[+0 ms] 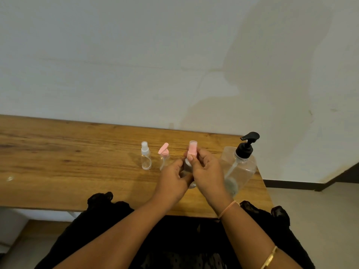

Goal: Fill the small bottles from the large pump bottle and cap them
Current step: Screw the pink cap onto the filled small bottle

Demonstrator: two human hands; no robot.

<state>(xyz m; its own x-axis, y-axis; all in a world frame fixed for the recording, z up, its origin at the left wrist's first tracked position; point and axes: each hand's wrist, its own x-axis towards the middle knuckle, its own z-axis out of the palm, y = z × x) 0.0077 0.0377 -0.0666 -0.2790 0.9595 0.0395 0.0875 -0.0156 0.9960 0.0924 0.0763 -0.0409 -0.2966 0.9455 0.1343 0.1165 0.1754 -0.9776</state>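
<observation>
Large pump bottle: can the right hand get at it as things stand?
Probably yes. The large pump bottle stands just beside the right hand with nothing between, but that hand pinches the pink cap and must let go first.

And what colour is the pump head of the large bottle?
Black; the pump head shows clearly in the head view.

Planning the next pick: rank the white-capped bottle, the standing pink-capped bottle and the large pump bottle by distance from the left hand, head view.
1. Pink-capped bottle, just beyond the left hand.
2. White-capped bottle, farther left.
3. Pump bottle, right, past the right hand.
</observation>
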